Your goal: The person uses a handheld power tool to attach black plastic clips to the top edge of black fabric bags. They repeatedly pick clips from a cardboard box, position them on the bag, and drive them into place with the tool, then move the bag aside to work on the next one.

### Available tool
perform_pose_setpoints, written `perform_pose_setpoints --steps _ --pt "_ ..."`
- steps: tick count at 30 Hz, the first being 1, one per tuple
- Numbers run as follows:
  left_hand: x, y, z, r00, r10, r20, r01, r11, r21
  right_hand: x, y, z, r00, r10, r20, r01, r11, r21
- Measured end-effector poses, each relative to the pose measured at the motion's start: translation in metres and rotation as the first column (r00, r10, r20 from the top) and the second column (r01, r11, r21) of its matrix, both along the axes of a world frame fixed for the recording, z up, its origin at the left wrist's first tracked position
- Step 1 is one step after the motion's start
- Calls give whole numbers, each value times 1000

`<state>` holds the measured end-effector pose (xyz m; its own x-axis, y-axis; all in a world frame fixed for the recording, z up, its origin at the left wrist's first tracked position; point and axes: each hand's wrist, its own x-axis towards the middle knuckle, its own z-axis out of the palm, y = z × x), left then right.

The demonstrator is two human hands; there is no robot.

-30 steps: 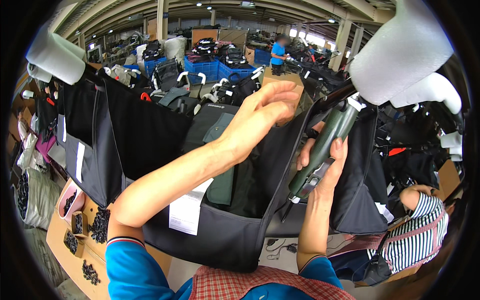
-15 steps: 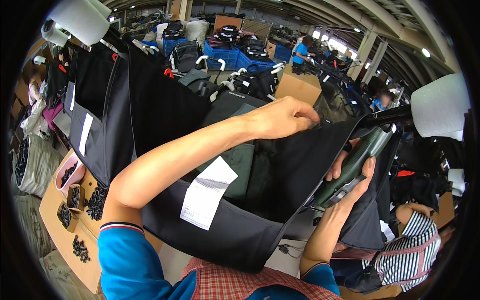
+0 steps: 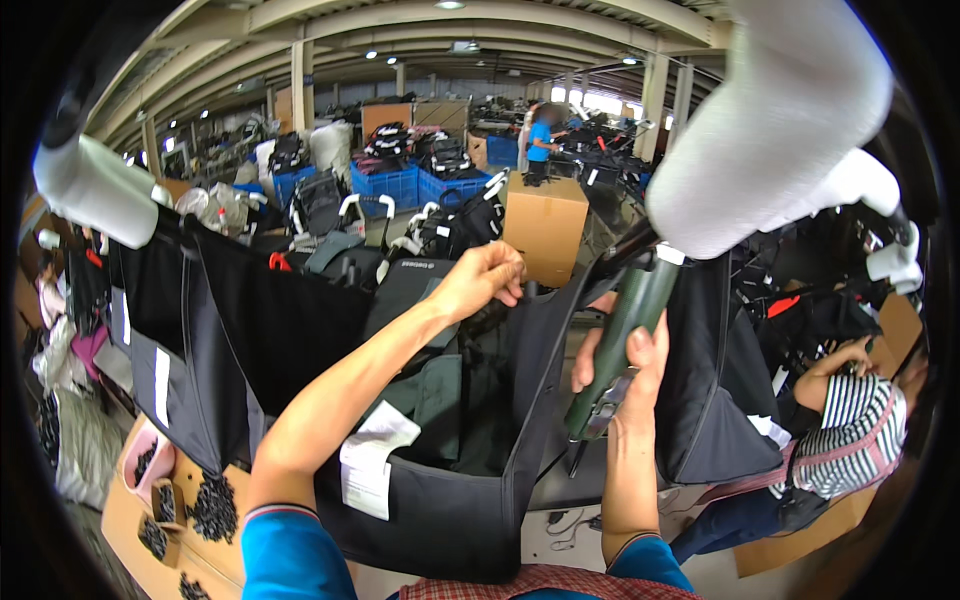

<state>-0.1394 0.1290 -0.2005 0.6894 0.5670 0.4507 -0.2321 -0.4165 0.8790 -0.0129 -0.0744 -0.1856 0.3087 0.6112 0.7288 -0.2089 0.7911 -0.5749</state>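
Note:
A black fabric stroller seat (image 3: 430, 515) spreads in front of me, with a white paper tag (image 3: 372, 460) hanging on its front and a grey-green panel (image 3: 430, 385) inside. Above the seat's far edge is my left hand (image 3: 487, 275), its fingers curled together; whether anything small is in them is hidden. My right hand (image 3: 640, 375) is wrapped round a dark green tube-shaped power screwdriver (image 3: 625, 330) with a metal lever on its side. The screwdriver stands tilted, its upper end close to the black frame tube (image 3: 625, 250) beside a white-wrapped handle (image 3: 770, 130).
At lower left a table (image 3: 125, 515) bears a pink scoop (image 3: 140, 462), small boxes and piles of black parts (image 3: 213, 510). Another white-wrapped handle (image 3: 95, 190) rises at left. A person in a striped shirt (image 3: 845, 435) works at right. Behind stand a cardboard box (image 3: 545, 225) and blue crates (image 3: 385, 188).
My view has tilted up and turned. My left hand has drawn back from the right side of the seat fabric. The screwdriver, still in my right hand, now stands more upright.

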Motion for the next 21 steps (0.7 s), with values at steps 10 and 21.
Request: perform_pose_setpoints --steps 10,21 --pt "8 -165 67 969 197 146 -228 943 244 13 2 -6 960 280 12 -280 959 43" --pt "31 -138 48 855 332 397 -450 857 252 21 -6 -4 950 311 11 -310 950 -29"
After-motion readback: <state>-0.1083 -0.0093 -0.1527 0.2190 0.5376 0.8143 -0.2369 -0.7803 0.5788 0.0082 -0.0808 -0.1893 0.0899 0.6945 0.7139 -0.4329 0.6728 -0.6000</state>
